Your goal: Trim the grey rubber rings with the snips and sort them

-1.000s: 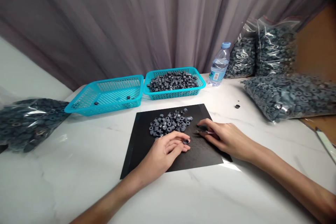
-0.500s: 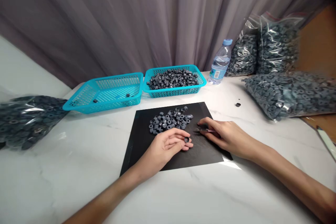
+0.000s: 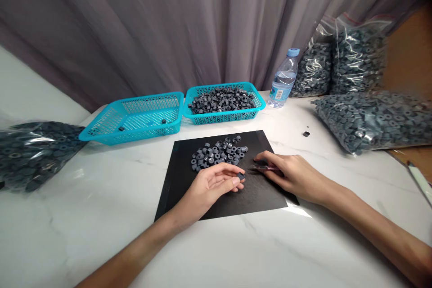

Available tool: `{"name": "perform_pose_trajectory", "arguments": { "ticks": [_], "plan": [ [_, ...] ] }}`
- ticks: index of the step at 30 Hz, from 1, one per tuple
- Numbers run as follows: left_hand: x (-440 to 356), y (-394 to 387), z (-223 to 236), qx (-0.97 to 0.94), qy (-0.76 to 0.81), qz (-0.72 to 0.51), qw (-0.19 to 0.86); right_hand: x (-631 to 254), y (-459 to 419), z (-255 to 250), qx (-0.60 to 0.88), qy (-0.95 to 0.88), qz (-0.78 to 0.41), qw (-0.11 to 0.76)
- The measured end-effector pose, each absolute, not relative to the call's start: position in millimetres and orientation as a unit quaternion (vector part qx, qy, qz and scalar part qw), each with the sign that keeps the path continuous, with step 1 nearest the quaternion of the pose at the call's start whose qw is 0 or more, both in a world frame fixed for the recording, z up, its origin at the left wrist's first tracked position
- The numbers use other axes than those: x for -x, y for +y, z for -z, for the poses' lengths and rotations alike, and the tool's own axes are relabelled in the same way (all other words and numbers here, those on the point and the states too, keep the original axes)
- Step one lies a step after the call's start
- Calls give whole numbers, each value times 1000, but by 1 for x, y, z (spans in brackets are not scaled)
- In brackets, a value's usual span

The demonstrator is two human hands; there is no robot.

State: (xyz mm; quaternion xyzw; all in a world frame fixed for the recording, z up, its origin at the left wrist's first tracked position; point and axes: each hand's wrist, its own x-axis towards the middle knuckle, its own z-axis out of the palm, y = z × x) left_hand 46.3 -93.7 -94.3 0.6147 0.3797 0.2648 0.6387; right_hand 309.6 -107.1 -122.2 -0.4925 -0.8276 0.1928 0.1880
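Observation:
My left hand point(image 3: 212, 184) lies on a black mat point(image 3: 189, 189), fingers curled, pinching one small grey ring point(image 3: 240, 176) between thumb and fingertips. A pile of the same grey rings point(image 3: 218, 153) sits on the mat just beyond it. My right hand point(image 3: 290, 173) rests on the mat's right side, closed on a thin pink-handled tool point(image 3: 265, 168) whose tip points left toward the held ring.
Two turquoise baskets stand behind the mat: the left basket point(image 3: 101, 128) holds only two rings, the right basket point(image 3: 256, 99) is full of them. A water bottle point(image 3: 283, 78) and bags of rings point(image 3: 364, 117) stand at the right, another bag point(image 3: 30, 153) at the left.
My left hand has turned palm-up a little and lifted the ring slightly toward the pile. The right hand has stayed in place.

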Motion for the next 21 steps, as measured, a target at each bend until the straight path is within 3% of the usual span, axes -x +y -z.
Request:
{"name": "perform_pose_trajectory", "arguments": {
  "ticks": [21],
  "plan": [
    [-45, -96, 100, -642, 371, -256, 620, -311, -108, 123, 491, -828, -187, 196]
  ]
}}
